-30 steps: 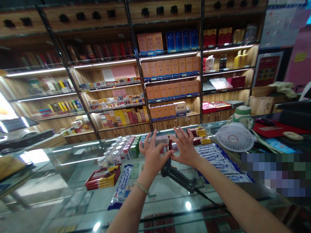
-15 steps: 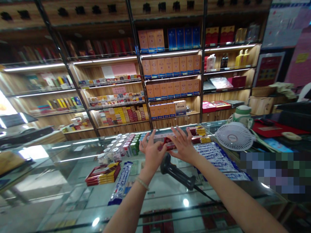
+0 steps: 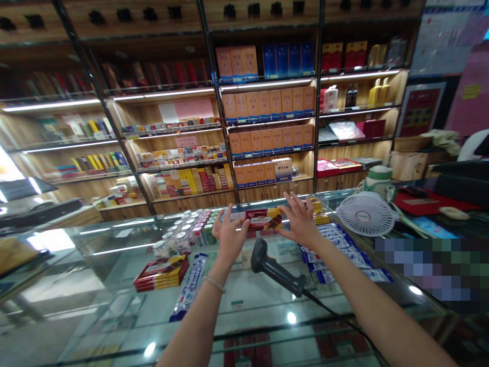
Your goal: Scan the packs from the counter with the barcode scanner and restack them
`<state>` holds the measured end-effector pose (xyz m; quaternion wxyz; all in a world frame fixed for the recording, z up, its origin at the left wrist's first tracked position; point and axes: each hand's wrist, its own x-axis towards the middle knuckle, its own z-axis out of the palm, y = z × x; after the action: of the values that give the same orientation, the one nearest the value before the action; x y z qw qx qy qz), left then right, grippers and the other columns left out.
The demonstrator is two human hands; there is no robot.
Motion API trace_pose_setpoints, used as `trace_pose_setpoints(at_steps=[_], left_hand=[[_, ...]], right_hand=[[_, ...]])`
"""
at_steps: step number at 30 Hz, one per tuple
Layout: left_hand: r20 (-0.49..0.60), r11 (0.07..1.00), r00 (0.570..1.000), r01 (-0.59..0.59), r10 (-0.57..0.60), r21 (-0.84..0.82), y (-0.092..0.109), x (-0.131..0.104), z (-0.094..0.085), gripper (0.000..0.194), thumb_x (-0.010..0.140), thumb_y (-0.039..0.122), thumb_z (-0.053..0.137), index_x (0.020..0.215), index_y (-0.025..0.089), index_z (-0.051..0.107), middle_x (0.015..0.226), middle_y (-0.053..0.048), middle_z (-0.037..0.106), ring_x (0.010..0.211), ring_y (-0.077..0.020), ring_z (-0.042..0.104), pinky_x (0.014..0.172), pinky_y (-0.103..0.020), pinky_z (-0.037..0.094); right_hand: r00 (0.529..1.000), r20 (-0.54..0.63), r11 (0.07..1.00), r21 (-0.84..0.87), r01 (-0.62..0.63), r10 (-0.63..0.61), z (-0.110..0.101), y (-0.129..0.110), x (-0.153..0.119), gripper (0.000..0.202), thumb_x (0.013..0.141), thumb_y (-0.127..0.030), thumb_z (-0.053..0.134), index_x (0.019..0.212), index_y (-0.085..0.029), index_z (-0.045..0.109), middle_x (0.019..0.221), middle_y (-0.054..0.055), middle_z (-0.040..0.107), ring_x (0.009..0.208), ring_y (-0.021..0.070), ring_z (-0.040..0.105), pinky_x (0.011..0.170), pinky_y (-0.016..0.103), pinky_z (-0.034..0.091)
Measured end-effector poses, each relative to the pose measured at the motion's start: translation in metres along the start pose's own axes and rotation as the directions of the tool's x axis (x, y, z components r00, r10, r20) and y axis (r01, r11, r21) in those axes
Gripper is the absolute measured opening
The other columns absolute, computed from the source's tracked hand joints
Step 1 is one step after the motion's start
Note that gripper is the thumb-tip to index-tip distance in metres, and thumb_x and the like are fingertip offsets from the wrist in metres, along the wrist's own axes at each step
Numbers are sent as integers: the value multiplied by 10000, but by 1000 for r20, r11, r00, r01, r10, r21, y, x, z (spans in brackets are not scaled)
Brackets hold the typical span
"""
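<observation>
Packet point(image 3: 263, 220) is held between left hand point(image 3: 232, 232) and right hand point(image 3: 300, 224), pinched at both ends; were either fingertip grip loosened, it could be dropped onto the scanner point(image 3: 275, 271) near the hands.

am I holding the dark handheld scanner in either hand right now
No, the scanner lies on the glass counter, while your left hand and right hand hold a red-and-yellow packet by its ends.

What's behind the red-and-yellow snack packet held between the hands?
Behind the red-and-yellow snack packet, a pale strip shows past its left end, too little to identify; wooden cabinet doors show above, beyond the glass counter. Anything squarely behind it is covered.
</observation>
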<state>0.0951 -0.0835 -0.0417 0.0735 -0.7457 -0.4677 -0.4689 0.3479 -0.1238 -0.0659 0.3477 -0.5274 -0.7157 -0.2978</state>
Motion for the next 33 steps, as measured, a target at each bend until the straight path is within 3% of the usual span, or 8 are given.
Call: trace_pose_setpoints(at_steps=[3,7,10,17,24,28,33], left_hand=[[44,998,999,-33,30,58,-1,0,-4,355,940,450,600,1201,248,733,1620,-123,406,1508,-360,309,1204,-599,281],[76,960,985,-168,155,226,1,-3,-14,794,780,525,792,1488,297,515,1666,-169,301,1537,-406,237,1221,-673,104],[103,927,969,-244,223,285,3,-5,-18,807,746,483,835,1474,317,529,1657,-171,318,1540,-394,239,1233,-647,43],[120,919,975,-217,188,330,6,0,-26,664,770,476,816,1382,321,610,1652,-150,335,1530,-394,257,1224,-646,57],[166,883,959,-276,228,381,9,21,-56,635,732,501,845,1311,314,665,1661,-124,329,1541,-409,203,1223,-657,21],[267,863,930,-343,254,372,-11,27,-80,626,722,555,836,1279,308,691,1658,-111,336,1540,-415,192,1229,-647,-6],[365,867,903,-357,226,347,-48,24,-107,612,714,599,821,1247,316,715,1656,-89,342,1538,-416,191,1237,-635,-7]], right_hand=[[1000,-15,1000,-10,11,-12,-2,1,0,569,854,-509,661,1322,-198,571,1662,164,318,1546,339,231,1252,608,1],[1000,-21,999,-25,22,-23,-3,3,0,551,862,-493,647,1318,-194,569,1661,169,317,1542,346,242,1251,614,-6],[999,-14,999,-27,34,-35,-3,3,0,548,875,-506,629,1323,-197,563,1657,168,326,1537,349,252,1249,616,-17],[998,-7,997,-24,69,-69,-8,0,11,548,846,-483,673,1298,-185,588,1648,177,342,1533,345,254,1251,617,-27],[998,42,998,47,52,-54,-30,-10,29,542,803,-485,720,1249,-191,627,1670,164,296,1550,328,215,1255,601,-17],[991,128,991,132,26,-43,-35,-32,36,564,795,-542,716,1231,-191,644,1671,169,289,1557,343,190,1245,621,12],[973,227,977,211,-2,-47,-27,-65,42,592,769,-564,727,1228,-199,645,1684,159,259,1567,356,148,1237,635,34]])
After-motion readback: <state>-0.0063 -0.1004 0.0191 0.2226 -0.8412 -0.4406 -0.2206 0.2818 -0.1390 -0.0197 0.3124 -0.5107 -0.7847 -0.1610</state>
